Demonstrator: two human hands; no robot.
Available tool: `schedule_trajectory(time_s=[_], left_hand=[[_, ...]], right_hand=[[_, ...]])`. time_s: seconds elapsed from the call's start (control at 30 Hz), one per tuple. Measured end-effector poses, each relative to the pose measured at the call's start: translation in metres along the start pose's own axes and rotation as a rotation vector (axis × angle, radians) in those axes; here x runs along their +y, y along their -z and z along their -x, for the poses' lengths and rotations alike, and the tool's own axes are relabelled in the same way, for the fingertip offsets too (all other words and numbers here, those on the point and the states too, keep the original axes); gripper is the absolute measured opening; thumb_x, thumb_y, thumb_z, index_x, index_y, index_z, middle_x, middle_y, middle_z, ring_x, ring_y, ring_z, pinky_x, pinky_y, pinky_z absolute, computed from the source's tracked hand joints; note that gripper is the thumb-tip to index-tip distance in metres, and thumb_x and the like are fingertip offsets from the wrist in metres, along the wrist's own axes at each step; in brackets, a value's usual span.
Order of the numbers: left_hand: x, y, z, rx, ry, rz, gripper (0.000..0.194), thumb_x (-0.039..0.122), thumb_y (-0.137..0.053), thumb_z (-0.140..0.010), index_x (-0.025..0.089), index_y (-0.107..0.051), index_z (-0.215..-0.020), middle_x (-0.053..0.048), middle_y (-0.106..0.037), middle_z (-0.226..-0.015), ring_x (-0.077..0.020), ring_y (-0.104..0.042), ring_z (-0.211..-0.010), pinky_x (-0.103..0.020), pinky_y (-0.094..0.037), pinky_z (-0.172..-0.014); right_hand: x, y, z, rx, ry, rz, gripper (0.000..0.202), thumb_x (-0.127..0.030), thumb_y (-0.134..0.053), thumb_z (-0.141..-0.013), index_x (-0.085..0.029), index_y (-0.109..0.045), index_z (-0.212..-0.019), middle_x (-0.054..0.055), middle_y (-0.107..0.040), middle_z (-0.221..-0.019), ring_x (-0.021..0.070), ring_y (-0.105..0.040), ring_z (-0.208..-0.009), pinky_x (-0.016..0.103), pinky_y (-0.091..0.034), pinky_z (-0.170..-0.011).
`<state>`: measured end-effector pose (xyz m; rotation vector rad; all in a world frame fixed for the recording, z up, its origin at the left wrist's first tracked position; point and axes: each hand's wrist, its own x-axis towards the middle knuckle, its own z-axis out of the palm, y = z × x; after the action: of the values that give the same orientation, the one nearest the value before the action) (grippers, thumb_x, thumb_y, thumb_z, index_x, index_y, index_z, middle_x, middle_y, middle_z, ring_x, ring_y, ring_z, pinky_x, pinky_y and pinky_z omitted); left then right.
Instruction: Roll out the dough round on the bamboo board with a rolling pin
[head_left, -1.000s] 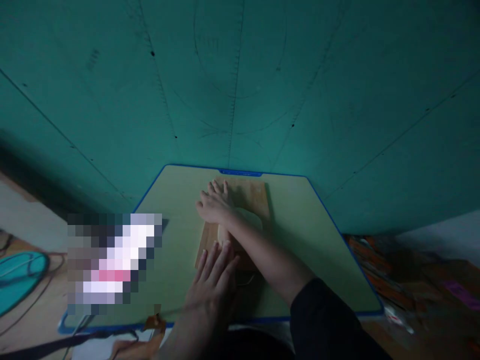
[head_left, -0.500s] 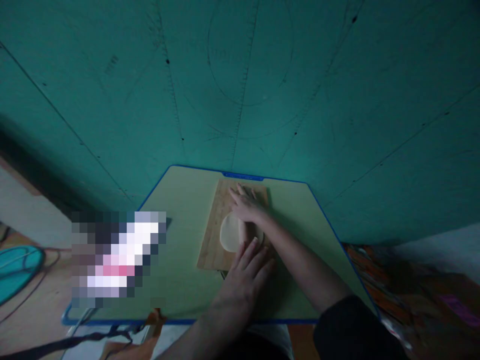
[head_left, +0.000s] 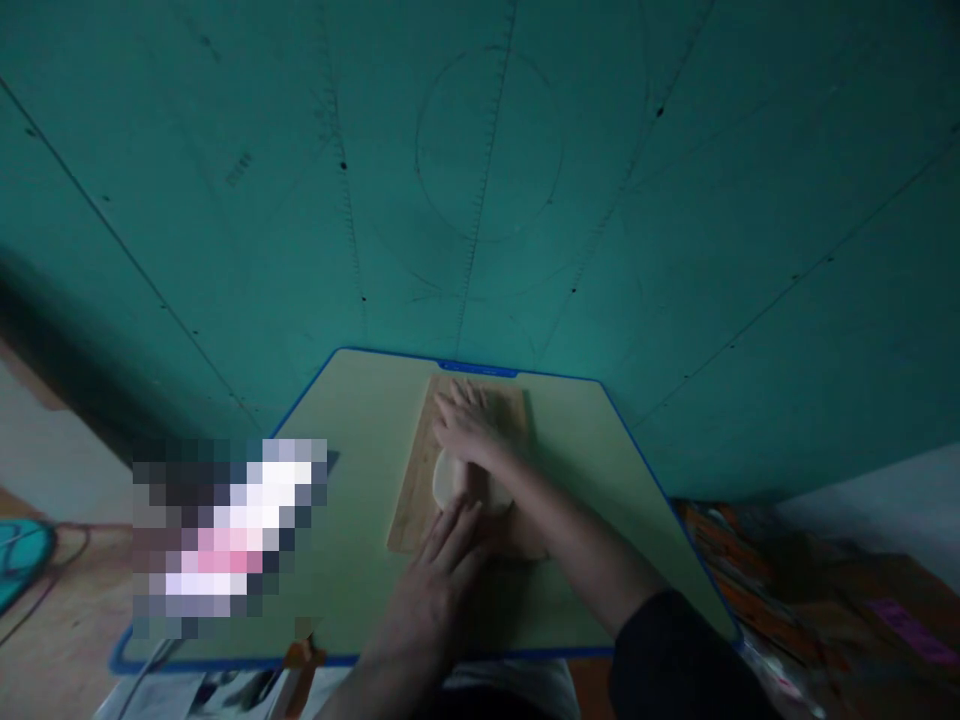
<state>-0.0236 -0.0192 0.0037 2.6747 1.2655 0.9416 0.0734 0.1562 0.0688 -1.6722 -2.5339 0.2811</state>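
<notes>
Both palms lie flat and open, the right hand (head_left: 469, 425) at the far end and the left hand (head_left: 442, 560) at the near end of a rolling pin (head_left: 472, 482) over pale dough (head_left: 448, 480) on the wooden board (head_left: 412, 500), where uneven pressure could tear the dough or skid the board

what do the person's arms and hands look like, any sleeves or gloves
Both hands are bare: no gloves, and no rings or watch that the dim picture shows. The right hand leads back along a bare forearm to a dark, near-black sleeve pushed up toward the elbow. The left hand and its forearm are bare as far as the bottom edge of the frame, with no sleeve in view.
</notes>
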Motion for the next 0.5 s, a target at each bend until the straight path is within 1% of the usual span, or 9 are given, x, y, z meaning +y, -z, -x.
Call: schedule_trajectory(time_s=[0.07,0.13,0.2,0.23,0.3,0.37,0.43,0.5], left_hand=[[-0.005,0.009,0.013,0.043,0.032,-0.054,0.035,0.014,-0.046,-0.098,0.017,-0.062,-0.129,-0.016,-0.048,-0.155,-0.0307,-0.034,-0.15,-0.048,-0.052,-0.108],[-0.008,0.016,0.024,0.035,0.057,-0.082,0.043,0.017,-0.048,-0.098,0.016,-0.054,-0.14,-0.017,-0.045,-0.157,-0.031,-0.033,-0.151,-0.047,-0.051,-0.109],[-0.01,0.017,0.03,0.015,0.061,-0.09,0.05,0.016,-0.048,-0.096,0.014,-0.049,-0.145,-0.018,-0.041,-0.159,-0.0323,-0.028,-0.152,-0.05,-0.048,-0.112],[-0.01,0.014,0.031,0.009,0.062,-0.091,0.051,0.014,-0.047,-0.095,0.013,-0.049,-0.145,-0.019,-0.038,-0.161,-0.033,-0.026,-0.153,-0.052,-0.046,-0.113],[-0.01,0.004,0.029,0.004,0.059,-0.088,0.048,0.009,-0.044,-0.092,0.012,-0.054,-0.139,-0.019,-0.034,-0.163,-0.0337,-0.023,-0.154,-0.055,-0.043,-0.115],[-0.007,-0.011,0.021,0.003,0.023,-0.082,0.041,0.009,-0.046,-0.092,0.015,-0.062,-0.13,-0.016,-0.034,-0.163,-0.0339,-0.02,-0.155,-0.056,-0.04,-0.116],[-0.003,-0.024,0.01,-0.006,-0.04,-0.073,0.037,0.011,-0.05,-0.093,0.02,-0.066,-0.125,-0.01,-0.04,-0.161,-0.0338,-0.013,-0.156,-0.056,-0.037,-0.119],[0.003,-0.031,-0.002,-0.032,-0.11,-0.047,0.037,0.013,-0.053,-0.094,0.025,-0.066,-0.127,-0.004,-0.049,-0.156,-0.0332,-0.007,-0.157,-0.056,-0.035,-0.12]], right_hand=[[-0.017,-0.005,-0.005,0.059,0.043,-0.011,0.046,-0.03,-0.04,-0.099,-0.016,-0.058,-0.139,0.016,-0.036,-0.163,0.0297,-0.024,-0.154,0.053,-0.016,-0.124],[-0.029,-0.008,-0.009,0.102,0.075,-0.01,0.041,-0.029,-0.042,-0.099,-0.015,-0.063,-0.131,0.017,-0.043,-0.158,0.0294,-0.029,-0.152,0.054,-0.017,-0.123],[-0.035,-0.01,-0.011,0.11,0.098,-0.006,0.039,-0.029,-0.043,-0.098,-0.014,-0.064,-0.128,0.018,-0.047,-0.155,0.0292,-0.031,-0.15,0.055,-0.017,-0.123],[-0.034,-0.009,-0.011,0.104,0.107,-0.008,0.038,-0.03,-0.044,-0.098,-0.015,-0.064,-0.127,0.018,-0.049,-0.153,0.029,-0.032,-0.15,0.055,-0.017,-0.123],[-0.026,-0.008,-0.008,0.084,0.115,-0.024,0.038,-0.029,-0.045,-0.098,-0.016,-0.065,-0.127,0.016,-0.051,-0.152,0.0293,-0.031,-0.15,0.055,-0.018,-0.123],[-0.01,-0.007,-0.004,0.055,0.101,-0.05,0.039,-0.03,-0.047,-0.097,-0.018,-0.064,-0.131,0.013,-0.049,-0.155,0.0303,-0.029,-0.151,0.054,-0.018,-0.123],[0.01,-0.006,0.001,0.023,0.077,-0.07,0.044,-0.031,-0.048,-0.097,-0.02,-0.06,-0.138,0.012,-0.041,-0.16,0.031,-0.026,-0.153,0.053,-0.017,-0.123],[0.028,-0.006,0.007,-0.005,0.055,-0.084,0.049,-0.03,-0.046,-0.098,-0.02,-0.054,-0.146,0.013,-0.032,-0.165,0.0299,-0.024,-0.154,0.051,-0.014,-0.124]])
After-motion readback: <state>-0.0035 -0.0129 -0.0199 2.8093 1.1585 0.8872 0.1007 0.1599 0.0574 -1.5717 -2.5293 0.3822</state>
